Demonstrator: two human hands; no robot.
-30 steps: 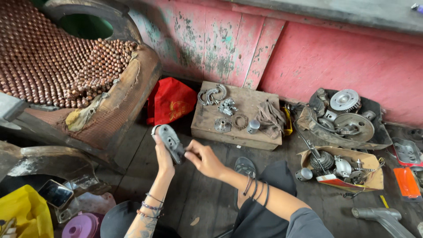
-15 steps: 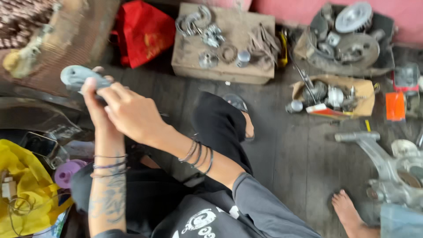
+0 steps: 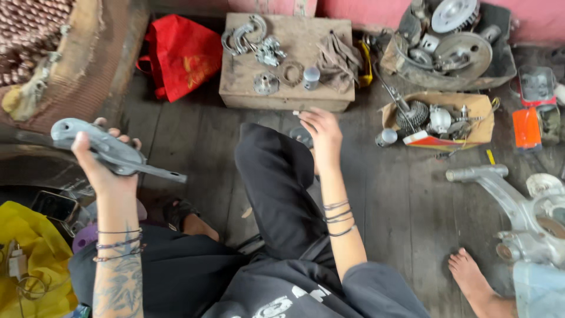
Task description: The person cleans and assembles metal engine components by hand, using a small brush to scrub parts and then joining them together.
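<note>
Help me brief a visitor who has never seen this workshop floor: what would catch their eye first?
Probably the long grey metal lever-like part gripped in the left hand, raised at the left. The right hand reaches forward, empty as far as one can tell, toward the low wooden block strewn with small metal rings and brackets. Behind it, a bright red cloth bag stands out on the dark plank floor.
</note>
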